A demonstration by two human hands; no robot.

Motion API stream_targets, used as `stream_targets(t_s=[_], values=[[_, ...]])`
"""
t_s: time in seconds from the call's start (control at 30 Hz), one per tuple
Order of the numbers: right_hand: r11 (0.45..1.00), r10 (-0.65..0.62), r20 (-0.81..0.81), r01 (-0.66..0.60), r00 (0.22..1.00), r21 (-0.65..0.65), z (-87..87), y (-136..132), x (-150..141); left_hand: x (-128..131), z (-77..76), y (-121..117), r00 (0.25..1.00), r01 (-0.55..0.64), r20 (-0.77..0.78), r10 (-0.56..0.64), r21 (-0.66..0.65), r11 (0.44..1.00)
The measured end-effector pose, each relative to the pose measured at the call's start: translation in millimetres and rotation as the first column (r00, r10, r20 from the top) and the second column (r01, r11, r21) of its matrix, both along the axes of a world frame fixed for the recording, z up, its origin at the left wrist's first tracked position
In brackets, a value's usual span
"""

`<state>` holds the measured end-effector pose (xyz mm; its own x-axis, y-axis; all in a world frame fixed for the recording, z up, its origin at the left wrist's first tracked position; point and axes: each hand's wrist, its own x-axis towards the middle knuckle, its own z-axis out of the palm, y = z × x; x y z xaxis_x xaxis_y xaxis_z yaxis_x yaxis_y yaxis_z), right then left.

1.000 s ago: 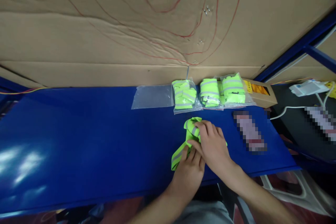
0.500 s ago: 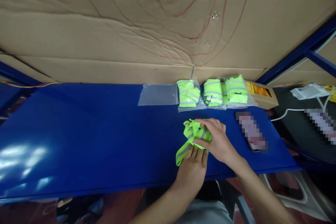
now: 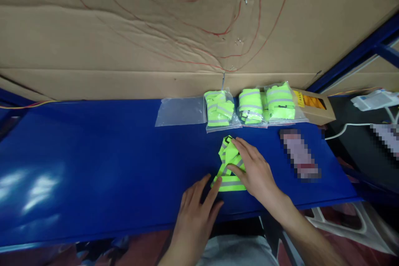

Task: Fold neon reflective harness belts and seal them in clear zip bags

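Note:
A neon yellow-green reflective strap (image 3: 232, 183) with a grey stripe lies partly folded on the blue table (image 3: 118, 153). Its upper part is bunched up, a black buckle showing at the far end, while one length stretches straight across the near side. Over the bunched right side sits my right hand (image 3: 257, 170), thumb and fingers closed about the folds and hiding part of them. My left hand (image 3: 196, 208) has its fingers spread low over the table, the index fingertip at the strap's near left corner.
Behind the strap lie a flat clear plastic bag (image 3: 181, 111) and several clear bags of folded neon straps (image 3: 220, 110). A cardboard box (image 3: 314, 106) stands at the back right. A phone-like pixelated object (image 3: 299, 153) lies right of my hand. A cardboard wall (image 3: 124, 45) closes off the back.
My left hand has let go of the strap and drawn back to the left, fingers spreading. The strap's loose length now lies straight across the near side. My right hand stays on the bundle.

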<state>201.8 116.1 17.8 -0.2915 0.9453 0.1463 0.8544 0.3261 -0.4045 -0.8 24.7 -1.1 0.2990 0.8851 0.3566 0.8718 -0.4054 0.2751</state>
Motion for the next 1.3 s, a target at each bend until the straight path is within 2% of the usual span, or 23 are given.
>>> stream_targets(t_s=[0.17, 0.33, 0.47, 0.6, 0.73, 0.87, 0.97, 1.07, 1.2, 1.3], values=[[0.986, 0.106, 0.133, -0.122, 0.985, 0.116, 5.1, -12, -10, 12, -8.4, 5, 0.997, 0.028, 0.076, -0.028, 0.008, 1.000], [0.959, 0.220, 0.180, -0.247, 0.959, 0.142, 5.6, -21, -9, 11, 1.8, 15, 0.991, 0.068, 0.111, -0.079, 0.099, 0.993], [0.954, 0.264, 0.136, -0.279, 0.955, 0.108, 6.6, -17, -4, 14, 7.8, 23, 0.988, 0.037, 0.147, -0.056, 0.125, 0.991], [0.958, 0.259, 0.117, -0.270, 0.959, 0.094, 7.8, -16, -2, 18, 6.1, 25, 0.983, 0.003, 0.180, -0.020, 0.092, 0.996], [0.960, 0.260, 0.087, -0.267, 0.962, 0.085, 8.2, -16, -2, 14, 9.9, 30, 0.987, -0.020, 0.161, 0.001, 0.116, 0.993], [0.943, 0.327, -0.040, -0.323, 0.944, 0.075, 6.3, -12, 2, 8, 17.3, 45, 0.994, 0.068, 0.081, -0.071, 0.039, 0.997], [0.934, 0.354, -0.143, -0.356, 0.924, 0.018, 3.9, -6, 7, 8, 18.3, 51, 0.988, 0.141, 0.061, -0.139, -0.045, 0.989], [0.952, 0.278, -0.248, -0.301, 0.928, -0.059, 2.3, 0, 13, 6, 16.3, 48, 0.986, 0.159, 0.047, -0.158, -0.008, 0.987], [0.977, 0.071, -0.363, -0.137, 0.929, -0.161, 5.0, 0, 19, -7, 13.1, 31, 0.990, 0.086, 0.101, -0.098, 0.115, 0.990], [0.992, -0.016, -0.360, -0.029, 0.933, -0.121, 13.2, -12, 19, -17, 12.0, 14, 0.977, 0.003, 0.213, -0.013, 0.044, 0.999]])
